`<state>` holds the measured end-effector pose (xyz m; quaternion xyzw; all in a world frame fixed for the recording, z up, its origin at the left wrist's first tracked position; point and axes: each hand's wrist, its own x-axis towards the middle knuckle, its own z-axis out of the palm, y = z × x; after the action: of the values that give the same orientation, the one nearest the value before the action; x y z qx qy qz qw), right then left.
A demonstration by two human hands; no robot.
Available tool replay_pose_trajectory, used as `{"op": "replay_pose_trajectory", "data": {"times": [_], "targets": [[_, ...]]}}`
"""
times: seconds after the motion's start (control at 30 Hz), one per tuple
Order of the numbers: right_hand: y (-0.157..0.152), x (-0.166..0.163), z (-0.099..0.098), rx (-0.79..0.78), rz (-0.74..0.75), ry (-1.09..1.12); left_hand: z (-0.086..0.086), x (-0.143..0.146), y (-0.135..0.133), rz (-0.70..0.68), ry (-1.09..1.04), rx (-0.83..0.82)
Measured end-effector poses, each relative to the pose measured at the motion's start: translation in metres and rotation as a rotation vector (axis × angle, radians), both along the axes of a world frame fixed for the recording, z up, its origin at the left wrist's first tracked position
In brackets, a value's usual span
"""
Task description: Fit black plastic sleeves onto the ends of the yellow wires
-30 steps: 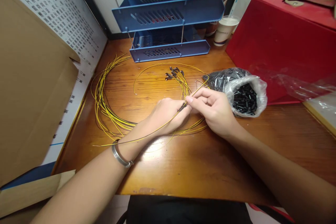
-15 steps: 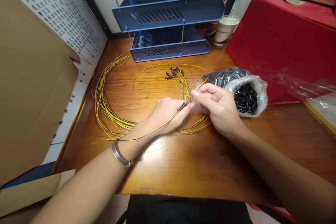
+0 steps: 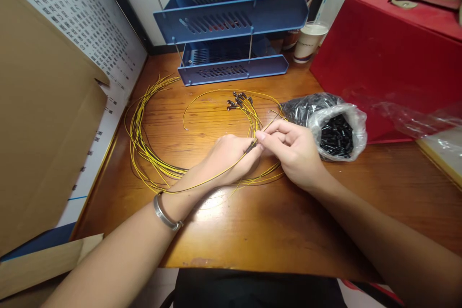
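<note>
My left hand [image 3: 231, 156] is closed, pinching a small black sleeve [image 3: 250, 147] between thumb and finger. A thin yellow-and-black wire [image 3: 220, 174] runs from the sleeve back over the left wrist. Close by on the right, my right hand [image 3: 298, 156] is closed on the wire just past the sleeve, its fingertips almost touching the left ones. Under and around the hands lies a loose coil of yellow and black wires [image 3: 139, 142]. Several wire ends fitted with black pieces [image 3: 240, 101] are gathered beyond the hands.
A clear plastic bag [image 3: 361, 127] full of small black parts [image 3: 337, 137] lies open right of my right hand. Blue tiered trays [image 3: 231, 70] stand at the back, beside a paper cup [image 3: 311, 43]. A red box [image 3: 382, 67] is at right, cardboard [image 3: 43, 120] at left.
My right hand has slid left and slightly down along the wire, up close to the black sleeve. My left hand has hardly moved.
</note>
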<state>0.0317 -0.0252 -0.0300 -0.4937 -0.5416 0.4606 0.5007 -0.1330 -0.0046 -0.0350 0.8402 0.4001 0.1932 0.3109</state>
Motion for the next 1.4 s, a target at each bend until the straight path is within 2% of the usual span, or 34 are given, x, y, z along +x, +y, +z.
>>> {"op": "replay_pose_trajectory", "data": {"times": [0.13, 0.33, 0.47, 0.67, 0.83, 1.4], "targets": [[0.0003, 0.0008, 0.0020, 0.028, -0.050, 0.046, 0.0019, 0.0003, -0.0004, 0.023, -0.004, -0.041], [-0.0017, -0.0021, -0.0012, 0.032, 0.013, -0.046, -0.0004, -0.0003, 0.0013, 0.006, -0.006, 0.010], [-0.0014, -0.0021, -0.0017, -0.001, -0.005, 0.013, -0.0017, -0.0003, 0.0018, 0.002, -0.008, 0.010], [-0.0025, -0.0025, -0.0013, 0.024, 0.013, -0.056, -0.0008, -0.0003, 0.0016, 0.006, 0.008, 0.027], [-0.0020, -0.0016, -0.0003, 0.005, -0.019, -0.008, -0.0013, -0.0010, 0.0016, 0.008, 0.007, 0.026], [-0.0008, 0.0014, 0.0013, 0.056, 0.000, -0.126, 0.0006, -0.0003, 0.0021, 0.000, 0.054, 0.060]]}}
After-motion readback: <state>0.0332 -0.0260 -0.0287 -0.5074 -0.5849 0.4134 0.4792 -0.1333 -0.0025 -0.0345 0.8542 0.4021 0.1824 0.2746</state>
